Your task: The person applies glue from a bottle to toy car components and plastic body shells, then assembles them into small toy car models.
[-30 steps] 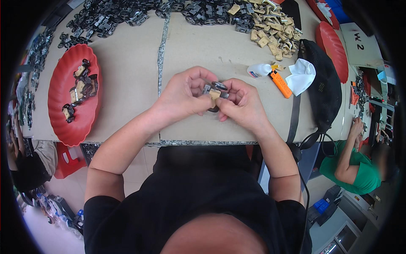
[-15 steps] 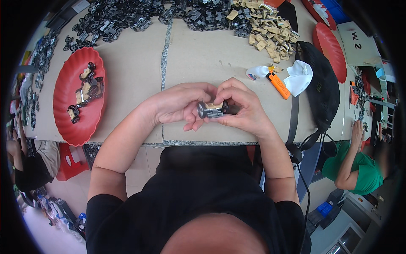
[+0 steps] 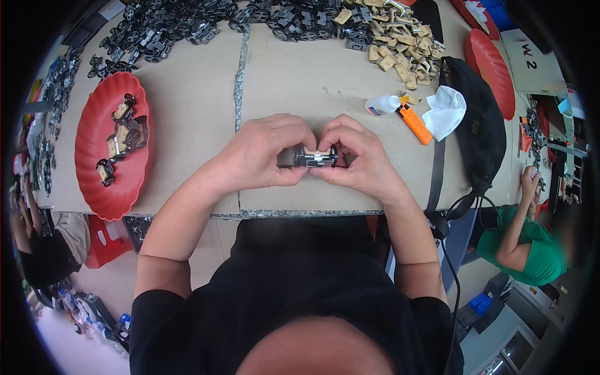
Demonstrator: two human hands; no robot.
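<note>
**Small wheeled part pinched between both hands above the worktop edge**

Fingers (image 3: 299,139) of left hand (image 3: 262,153) curled shut around the left end of a small black-and-tan toy car assembly with dark wheels (image 3: 315,156). Right hand (image 3: 359,159) closed on its right end, thumbs meeting underneath. Only the middle of the assembly visible; both ends hidden behind fingertips, so exact shape hard to make out. Held just over the beige cardboard-covered worktop (image 3: 187,125), near its front edge.

To the left, a red scalloped plastic plate (image 3: 94,181) carrying several finished-looking black-and-tan pieces (image 3: 119,137). Along the far edge, a long heap of black plastic wheeled frames (image 3: 187,25), partly cut off by the top of the view. Beside it, a pile of tan plastic bodies (image 3: 400,44). Right of the hands, a small white glue bottle (image 3: 382,105), an orange utility knife (image 3: 415,124) and a crumpled white cloth (image 3: 445,111), resting against a black mesh bag (image 3: 478,119). Second red plate (image 3: 490,69) beyond the bag, half hidden. Another person in a green shirt (image 3: 531,250) at lower right, blurred by the rim.
</note>
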